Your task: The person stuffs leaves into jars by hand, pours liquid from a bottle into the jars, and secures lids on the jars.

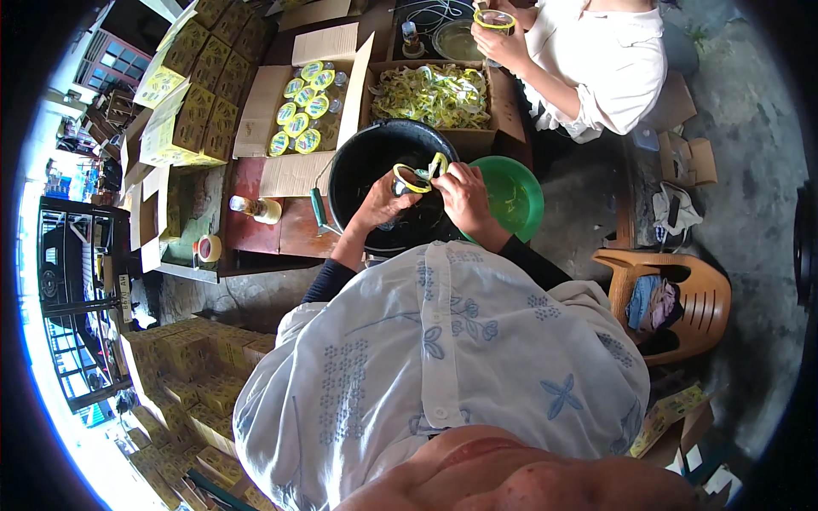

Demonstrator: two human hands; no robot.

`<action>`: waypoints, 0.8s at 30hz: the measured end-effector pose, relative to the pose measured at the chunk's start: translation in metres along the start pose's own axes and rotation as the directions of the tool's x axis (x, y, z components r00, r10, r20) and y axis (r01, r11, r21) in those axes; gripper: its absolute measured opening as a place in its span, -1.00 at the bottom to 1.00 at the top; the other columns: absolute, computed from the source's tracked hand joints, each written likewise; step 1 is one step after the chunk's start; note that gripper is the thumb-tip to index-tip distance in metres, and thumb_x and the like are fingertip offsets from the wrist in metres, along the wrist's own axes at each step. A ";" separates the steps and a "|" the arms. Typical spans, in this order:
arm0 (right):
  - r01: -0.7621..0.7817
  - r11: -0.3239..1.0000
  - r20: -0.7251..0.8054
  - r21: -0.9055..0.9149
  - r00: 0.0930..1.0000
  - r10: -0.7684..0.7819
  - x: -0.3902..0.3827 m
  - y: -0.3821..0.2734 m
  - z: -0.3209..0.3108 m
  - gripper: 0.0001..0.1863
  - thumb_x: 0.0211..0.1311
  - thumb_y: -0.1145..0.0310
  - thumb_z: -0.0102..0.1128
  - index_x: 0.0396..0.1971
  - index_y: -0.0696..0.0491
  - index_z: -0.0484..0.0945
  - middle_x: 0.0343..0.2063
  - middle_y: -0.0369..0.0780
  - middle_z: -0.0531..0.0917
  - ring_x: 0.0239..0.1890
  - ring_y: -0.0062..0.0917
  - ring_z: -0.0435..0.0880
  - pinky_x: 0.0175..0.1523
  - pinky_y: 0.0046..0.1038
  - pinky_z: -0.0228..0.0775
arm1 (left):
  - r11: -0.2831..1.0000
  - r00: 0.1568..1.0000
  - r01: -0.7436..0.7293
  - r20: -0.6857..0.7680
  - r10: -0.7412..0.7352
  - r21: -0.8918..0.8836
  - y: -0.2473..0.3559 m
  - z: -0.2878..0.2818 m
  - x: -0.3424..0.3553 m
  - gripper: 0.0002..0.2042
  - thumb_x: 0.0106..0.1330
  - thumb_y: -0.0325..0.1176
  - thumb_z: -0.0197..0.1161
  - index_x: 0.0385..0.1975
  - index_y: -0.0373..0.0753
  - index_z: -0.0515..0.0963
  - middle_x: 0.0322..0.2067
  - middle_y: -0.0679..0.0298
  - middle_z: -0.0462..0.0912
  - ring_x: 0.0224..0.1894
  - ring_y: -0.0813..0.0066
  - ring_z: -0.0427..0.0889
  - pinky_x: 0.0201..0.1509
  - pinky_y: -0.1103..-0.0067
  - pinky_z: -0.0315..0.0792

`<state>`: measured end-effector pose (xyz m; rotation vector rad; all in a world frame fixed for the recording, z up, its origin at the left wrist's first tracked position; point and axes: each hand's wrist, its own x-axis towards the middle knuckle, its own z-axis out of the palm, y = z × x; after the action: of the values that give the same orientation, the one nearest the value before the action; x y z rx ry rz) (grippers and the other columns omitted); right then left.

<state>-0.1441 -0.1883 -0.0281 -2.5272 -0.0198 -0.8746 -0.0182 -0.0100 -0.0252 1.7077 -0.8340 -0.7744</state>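
My left hand (pixel 381 200) holds a small clear bottle (pixel 406 179) over the black bucket (pixel 358 157). My right hand (pixel 461 189) grips a yellow label band (pixel 435 164) at the bottle's top. Both hands are close together above the bucket's open mouth. Behind the bucket stands a cardboard box of loose yellow bands (pixel 430 92). To its left another cardboard box (pixel 308 106) holds several bottles with yellow caps.
A green basin (pixel 521 192) sits right of the bucket. Across the table another person (pixel 596 51) holds a yellow-banded item. A bottle (pixel 256 208) and a tape roll (pixel 207 248) lie on the wooden table. Yellow cartons are stacked left; an orange plastic chair (pixel 682 302) stands right.
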 end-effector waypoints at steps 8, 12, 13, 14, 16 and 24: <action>-0.007 1.000 -0.029 0.005 1.000 0.008 -0.002 0.000 0.003 -0.88 0.04 0.46 0.27 -0.37 -0.01 0.62 -0.38 -0.26 0.46 -0.21 -0.34 0.52 -0.10 -0.25 0.28 | 0.923 0.986 0.093 0.160 -0.035 -0.374 -0.007 -0.011 -0.005 -0.22 0.07 0.15 0.46 0.07 -0.42 0.42 -0.26 0.27 0.61 -0.26 0.58 0.57 -0.14 0.59 0.50; -0.103 0.970 -0.066 0.219 0.991 0.120 -0.004 0.002 0.022 -0.90 0.06 0.50 0.25 -0.40 0.00 0.60 -0.38 -0.20 0.47 -0.21 -0.26 0.51 -0.13 -0.22 0.27 | 0.918 0.995 0.040 0.096 -0.002 -0.395 -0.029 -0.012 -0.009 -0.19 0.08 0.24 0.42 0.08 -0.40 0.42 -0.23 0.26 0.61 -0.21 0.55 0.57 -0.13 0.56 0.51; -0.112 0.962 -0.071 0.248 0.988 0.134 -0.008 0.005 0.028 -0.90 0.05 0.50 0.24 -0.39 0.01 0.60 -0.39 -0.18 0.47 -0.22 -0.24 0.51 -0.14 -0.22 0.27 | 0.928 0.991 0.086 0.129 -0.041 -0.364 -0.025 -0.015 -0.009 -0.20 0.09 0.24 0.41 0.07 -0.38 0.42 -0.23 0.26 0.60 -0.20 0.55 0.56 -0.13 0.55 0.51; -0.110 0.955 -0.080 0.276 0.987 0.137 -0.008 0.005 0.030 -0.89 0.05 0.51 0.24 -0.38 0.02 0.59 -0.40 -0.17 0.47 -0.22 -0.22 0.51 -0.14 -0.21 0.27 | 0.937 0.986 0.121 0.151 -0.074 -0.328 -0.021 -0.019 -0.009 -0.22 0.11 0.23 0.40 0.06 -0.37 0.43 -0.23 0.26 0.60 -0.19 0.55 0.56 -0.13 0.55 0.51; -0.084 0.962 -0.088 0.261 0.990 0.110 -0.005 0.002 0.027 -0.90 0.08 0.51 0.25 -0.37 0.04 0.58 -0.41 -0.17 0.47 -0.23 -0.20 0.51 -0.13 -0.19 0.27 | 0.936 0.991 0.098 0.120 -0.060 -0.338 -0.034 -0.018 -0.006 -0.28 0.14 0.20 0.38 0.06 -0.34 0.43 -0.22 0.27 0.59 -0.20 0.55 0.55 -0.14 0.54 0.51; -0.061 0.988 -0.048 0.145 0.996 0.069 -0.002 0.002 0.027 -0.93 0.15 0.47 0.24 -0.35 0.04 0.58 -0.38 -0.19 0.48 -0.22 -0.22 0.52 -0.12 -0.20 0.28 | 0.922 0.998 0.053 0.050 -0.037 -0.384 -0.019 -0.011 0.002 -0.48 0.29 -0.10 0.35 0.12 -0.26 0.37 -0.10 0.30 0.58 -0.13 0.59 0.53 -0.06 0.54 0.48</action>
<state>-0.1299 -0.1779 -0.0490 -2.3577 0.0160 -0.8816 -0.0052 -0.0024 -0.0408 1.3650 -0.6214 -0.9412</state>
